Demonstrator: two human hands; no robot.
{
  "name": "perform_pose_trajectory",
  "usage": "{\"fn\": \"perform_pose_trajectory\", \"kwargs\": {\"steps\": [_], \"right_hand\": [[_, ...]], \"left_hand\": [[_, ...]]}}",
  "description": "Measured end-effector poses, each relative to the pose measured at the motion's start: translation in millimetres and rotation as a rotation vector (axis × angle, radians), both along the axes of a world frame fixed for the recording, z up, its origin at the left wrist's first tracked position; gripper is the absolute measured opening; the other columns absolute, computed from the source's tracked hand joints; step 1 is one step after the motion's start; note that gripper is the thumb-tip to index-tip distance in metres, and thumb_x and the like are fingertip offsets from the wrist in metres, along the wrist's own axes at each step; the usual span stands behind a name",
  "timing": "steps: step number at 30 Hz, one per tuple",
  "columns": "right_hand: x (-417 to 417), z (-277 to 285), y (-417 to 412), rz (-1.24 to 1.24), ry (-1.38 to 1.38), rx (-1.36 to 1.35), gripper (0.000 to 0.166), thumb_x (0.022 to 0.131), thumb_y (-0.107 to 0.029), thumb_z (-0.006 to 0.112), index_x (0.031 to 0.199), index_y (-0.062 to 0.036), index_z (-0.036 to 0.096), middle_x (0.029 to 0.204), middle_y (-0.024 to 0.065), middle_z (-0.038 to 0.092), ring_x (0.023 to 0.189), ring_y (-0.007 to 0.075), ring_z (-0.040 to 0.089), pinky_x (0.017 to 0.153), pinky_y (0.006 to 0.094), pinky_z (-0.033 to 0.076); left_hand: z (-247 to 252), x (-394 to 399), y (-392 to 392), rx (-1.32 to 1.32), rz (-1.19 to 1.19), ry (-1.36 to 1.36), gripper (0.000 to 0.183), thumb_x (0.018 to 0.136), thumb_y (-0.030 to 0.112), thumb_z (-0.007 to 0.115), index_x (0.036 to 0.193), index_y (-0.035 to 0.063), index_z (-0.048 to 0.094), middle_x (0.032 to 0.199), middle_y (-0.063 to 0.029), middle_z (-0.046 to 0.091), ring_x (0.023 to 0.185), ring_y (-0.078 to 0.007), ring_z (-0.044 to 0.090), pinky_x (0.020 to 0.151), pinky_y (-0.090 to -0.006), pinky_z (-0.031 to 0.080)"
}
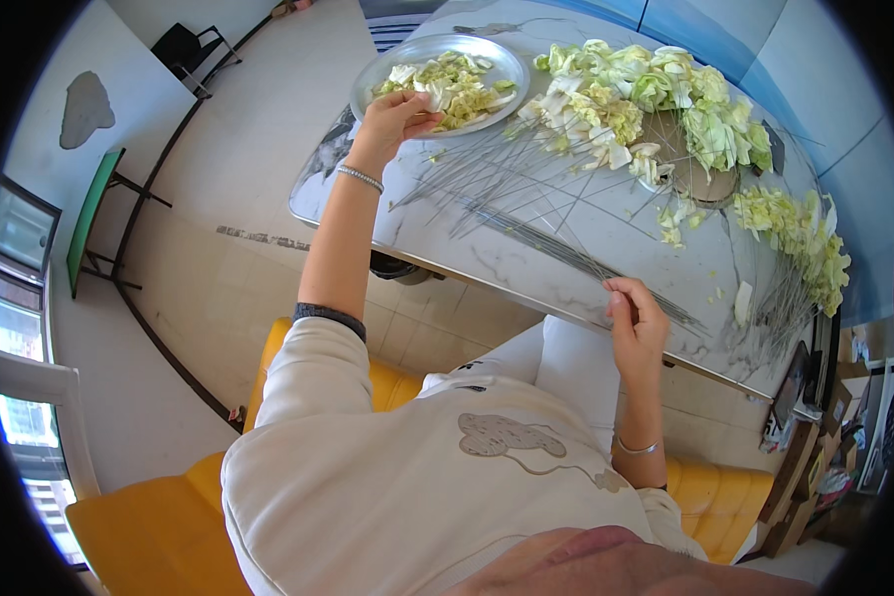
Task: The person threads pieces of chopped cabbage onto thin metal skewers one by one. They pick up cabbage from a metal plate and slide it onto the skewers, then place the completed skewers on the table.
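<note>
My left hand (pixel 398 123) is over the near rim of a round metal tray (pixel 519 63). A pale piece of cabbage leaf (pixel 436 93) appears pinched at its fingertips. Chopped cabbage leaves (pixel 465 97) lie in the tray. At the table's front edge, my right hand (pixel 638 320) pinches the end of a thin metal skewer (pixel 577 242) that slants away from me. Beneath it runs a bundle of similar skewers (pixel 544 242) on the marble-patterned table (pixel 447 238). Where the held skewer's far tip ends, I cannot tell.
Skewers loaded with cabbage leaves (pixel 641 82) are heaped at the back around a brown round object (pixel 704 175). More loaded skewers (pixel 797 238) lie at the right. Loose leaf scraps (pixel 674 223) dot the table. A yellow padded bench (pixel 156 529) is beneath me.
</note>
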State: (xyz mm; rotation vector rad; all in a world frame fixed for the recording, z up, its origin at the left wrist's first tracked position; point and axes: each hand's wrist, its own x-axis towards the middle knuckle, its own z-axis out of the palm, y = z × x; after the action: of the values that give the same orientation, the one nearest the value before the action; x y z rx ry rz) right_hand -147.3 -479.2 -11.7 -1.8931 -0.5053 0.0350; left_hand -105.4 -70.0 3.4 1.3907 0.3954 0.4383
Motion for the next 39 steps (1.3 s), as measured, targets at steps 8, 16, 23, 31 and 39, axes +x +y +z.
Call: {"fn": "perform_pose_trajectory", "kwargs": {"steps": [8,16,23,31,39], "right_hand": [[-2.8,6.3,23.4,0.084,-0.024,0.021,0.012,0.089,-0.001,0.052,0.096,-0.0007,0.061,0.079,0.0056,0.063,0.061,0.0082,0.052,0.057,0.0221,0.043],[-5.6,12.1,27.4,0.071,-0.064,0.059,0.011,0.089,0.000,0.051,0.096,0.0002,0.060,0.083,0.0073,0.065,0.061,0.0096,0.056,0.056,0.0227,0.044],[-5.7,10.7,25.5,0.078,-0.079,0.040,0.011,0.089,0.000,0.051,0.096,0.0000,0.060,0.086,0.0086,0.066,0.061,0.0100,0.056,0.056,0.0228,0.044],[-5.7,10.4,24.4,0.072,-0.066,0.033,0.010,0.088,-0.001,0.051,0.094,0.0001,0.060,0.079,0.0075,0.064,0.058,0.0091,0.051,0.053,0.0231,0.041],[-10.3,9.2,26.1,0.075,-0.065,-0.018,0.010,0.088,0.000,0.051,0.094,0.0005,0.060,0.072,0.0068,0.058,0.057,0.0094,0.051,0.053,0.0233,0.041]], "left_hand": [[12.0,-23.3,-70.1,-0.359,-0.134,-0.148,0.012,0.093,0.020,0.057,0.094,0.0079,0.057,0.088,-0.0084,0.065,0.086,-0.0208,0.067,0.071,-0.0289,0.054],[7.3,-28.2,-97.0,-0.455,-0.233,-0.264,0.009,0.094,0.019,0.055,0.093,0.0108,0.057,0.079,-0.0045,0.061,0.074,-0.0161,0.060,0.070,-0.0291,0.050],[6.9,-29.2,-101.5,-0.411,-0.235,-0.275,0.009,0.092,0.020,0.058,0.087,0.0138,0.059,0.076,-0.0015,0.063,0.071,-0.0113,0.060,0.067,-0.0261,0.048],[6.2,-29.3,-101.0,-0.243,-0.181,-0.258,0.007,0.092,0.015,0.057,0.095,0.0109,0.061,0.082,-0.0019,0.063,0.076,-0.0119,0.059,0.071,-0.0278,0.050],[9.5,-32.3,-114.7,0.108,-0.136,-0.280,0.031,0.089,0.012,0.061,0.119,0.0022,0.059,0.086,-0.0012,0.064,0.078,-0.0090,0.058,0.076,-0.0250,0.048]]}}
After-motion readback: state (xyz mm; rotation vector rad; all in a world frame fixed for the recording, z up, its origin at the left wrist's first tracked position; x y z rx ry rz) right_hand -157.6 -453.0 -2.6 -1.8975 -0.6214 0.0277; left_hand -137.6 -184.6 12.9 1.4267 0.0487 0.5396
